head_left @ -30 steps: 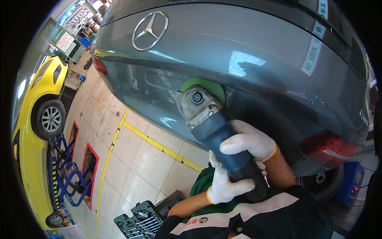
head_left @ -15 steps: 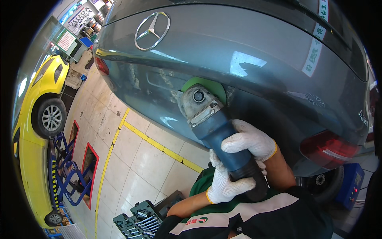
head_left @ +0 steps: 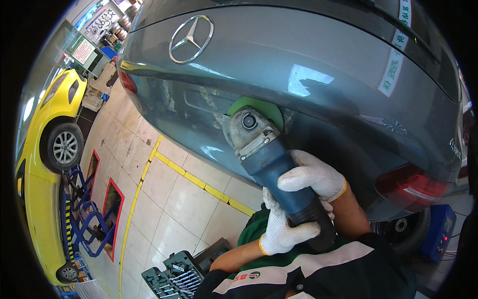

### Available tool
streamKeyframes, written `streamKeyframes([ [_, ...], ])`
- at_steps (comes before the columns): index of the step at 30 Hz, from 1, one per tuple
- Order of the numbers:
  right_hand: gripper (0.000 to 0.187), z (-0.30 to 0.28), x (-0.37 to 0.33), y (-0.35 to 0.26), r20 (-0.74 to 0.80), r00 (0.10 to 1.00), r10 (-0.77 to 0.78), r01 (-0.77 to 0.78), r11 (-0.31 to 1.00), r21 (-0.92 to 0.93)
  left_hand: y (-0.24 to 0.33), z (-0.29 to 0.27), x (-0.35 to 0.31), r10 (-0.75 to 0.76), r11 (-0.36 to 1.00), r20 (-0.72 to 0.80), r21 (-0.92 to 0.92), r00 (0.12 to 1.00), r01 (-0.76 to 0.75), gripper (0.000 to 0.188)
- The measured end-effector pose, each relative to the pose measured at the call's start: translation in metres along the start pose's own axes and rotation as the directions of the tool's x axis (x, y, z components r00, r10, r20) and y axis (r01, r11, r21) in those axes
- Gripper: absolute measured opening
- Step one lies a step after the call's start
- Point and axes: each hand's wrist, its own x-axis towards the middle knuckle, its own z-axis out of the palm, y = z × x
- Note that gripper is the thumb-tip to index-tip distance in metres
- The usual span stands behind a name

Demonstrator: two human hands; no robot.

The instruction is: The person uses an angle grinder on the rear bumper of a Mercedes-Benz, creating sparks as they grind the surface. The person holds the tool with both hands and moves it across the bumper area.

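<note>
A blue angle grinder (head_left: 279,167) with a grey metal head lies slantwise in front of me. Its round green pad (head_left: 271,110) is up against the recessed rear panel of a grey-blue car (head_left: 239,74), where scuffed, whitish patches show. In a white knit glove, my right hand (head_left: 316,177) is closed around the upper part of the grinder's body. My left hand (head_left: 286,230), gloved the same way, is wrapped round the rear grip from below. Some fingers of both hands are hidden behind the tool.
A red tail light (head_left: 411,187) is on the car's right side. Below it are a tyre (head_left: 406,226) and a blue box (head_left: 438,233). An open socket set (head_left: 174,275) is at lower left. Further left, a yellow car (head_left: 42,199) stands over a blue scissor lift (head_left: 87,214).
</note>
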Motion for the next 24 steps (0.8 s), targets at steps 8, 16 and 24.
streamKeyframes([
  [8, 0.04, 0.0035, -0.0003, -0.0035, 0.042, 0.999, -0.023, 0.024, 1.0, -0.017, -0.0043, -0.0024, -0.0014, -0.028, 1.0, -0.023, -0.003, 0.999, 0.028, 0.07],
  [16, 0.041, 0.0009, -0.0006, -0.0022, 0.042, 0.999, -0.033, 0.035, 0.999, -0.039, -0.0032, -0.0042, -0.0004, 0.003, 0.994, -0.016, 0.106, 1.0, -0.002, 0.057],
  [24, 0.045, -0.0049, 0.0013, 0.0013, 0.056, 0.998, -0.039, 0.043, 0.997, -0.065, -0.0004, -0.0041, -0.0002, 0.032, 0.993, 0.017, 0.111, 0.999, -0.034, 0.056],
])
